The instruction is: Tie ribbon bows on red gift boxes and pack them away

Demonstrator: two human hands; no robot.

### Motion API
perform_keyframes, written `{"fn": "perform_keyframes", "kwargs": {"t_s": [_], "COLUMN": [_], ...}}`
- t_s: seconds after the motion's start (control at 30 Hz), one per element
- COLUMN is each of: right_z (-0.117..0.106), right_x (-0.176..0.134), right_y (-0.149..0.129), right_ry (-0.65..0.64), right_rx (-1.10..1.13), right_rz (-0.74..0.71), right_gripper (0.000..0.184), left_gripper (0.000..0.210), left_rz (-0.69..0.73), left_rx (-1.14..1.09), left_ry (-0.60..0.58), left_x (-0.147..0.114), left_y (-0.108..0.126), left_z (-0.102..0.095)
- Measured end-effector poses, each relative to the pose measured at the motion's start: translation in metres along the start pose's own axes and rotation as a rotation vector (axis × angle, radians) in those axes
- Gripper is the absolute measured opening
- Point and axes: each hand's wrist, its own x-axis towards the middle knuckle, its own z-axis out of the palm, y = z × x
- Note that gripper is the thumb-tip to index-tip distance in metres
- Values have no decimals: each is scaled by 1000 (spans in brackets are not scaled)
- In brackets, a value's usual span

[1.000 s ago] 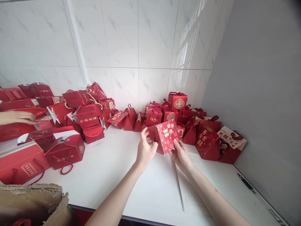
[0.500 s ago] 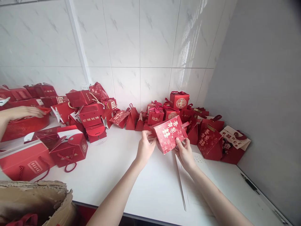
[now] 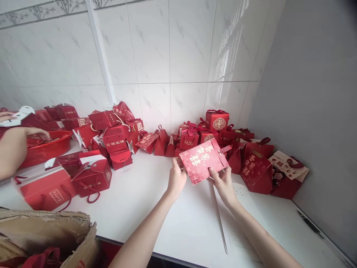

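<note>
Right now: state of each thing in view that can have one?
red gift box: flattened, tilted, off the table, in both grips.
left hand: closed on the box's left edge.
right hand: closed on its lower right edge.
box with ribbon: closed, upright, on top of the pile.
cardboard carton: open, edge torn.
pen: lying flat.
</note>
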Motion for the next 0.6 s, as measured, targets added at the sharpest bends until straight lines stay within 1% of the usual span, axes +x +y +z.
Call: {"fn": "perform_keyframes", "kwargs": {"t_s": [0.13, 0.3, 0.47, 0.6], "right_z": [-3, -6, -2, -1], "right_x": [0, 0, -3, -5], "right_y": [0, 0, -1, 1], "right_ry": [5, 59, 63, 39], "right_rx": [-94, -221, -245, -200], "right_rz": [-112, -275, -303, -259], "right_gripper": [50, 45, 48, 51], "left_gripper": [33, 41, 44, 43], "left_rz": [22, 37, 92, 58], "left_rx": [-37, -74, -92, -87], "left_ry": [-32, 0, -2, 24], "left_x": [1, 3, 1, 0], "left_y": [-1, -1, -7, -11], "left_z": [-2, -4, -1, 1]}}
